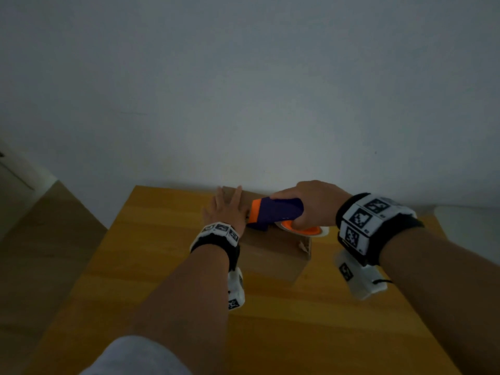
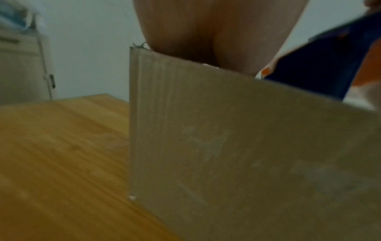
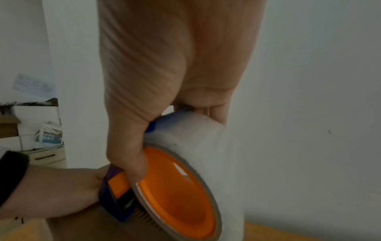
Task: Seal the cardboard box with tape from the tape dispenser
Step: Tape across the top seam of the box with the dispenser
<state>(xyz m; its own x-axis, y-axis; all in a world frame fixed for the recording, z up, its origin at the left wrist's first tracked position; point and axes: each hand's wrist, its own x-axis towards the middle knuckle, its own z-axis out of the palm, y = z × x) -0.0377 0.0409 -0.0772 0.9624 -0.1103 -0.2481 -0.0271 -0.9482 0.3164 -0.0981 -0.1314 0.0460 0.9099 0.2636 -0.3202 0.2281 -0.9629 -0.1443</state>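
The cardboard box [image 1: 273,253] stands on the tabletop [image 1: 151,266] close to its far edge, just in front of the wall, with its flaps down. The tape dispenser [image 1: 276,213], blue body with orange trim and a roll of clear tape on an orange hub, rests on the box top. I hold it in my right hand [image 1: 313,204], whose grip is wrapped around the dispenser handle, thumb along the hub side. My left hand [image 1: 227,209] lies flat on the left part of the box top, its grip wide with fingers straight, touching the nose of the dispenser.

I judge the step in hand to be the laying of tape along the top seam, at or near its start. The next move calls for steady downward pressure from the left hand to keep the flaps shut and the box still, while the right hand draws the dispenser along the seam and then tilts it to cut.

The head view shows both hands and the box position on the tabletop, but not the blade. The right wrist view shows the serrated cutter, the hub and the roll close up. The left wrist view shows the box side wall [image 2: 237,146] and its torn upper corner; whether tape already adheres to the seam I cannot tell in any view.
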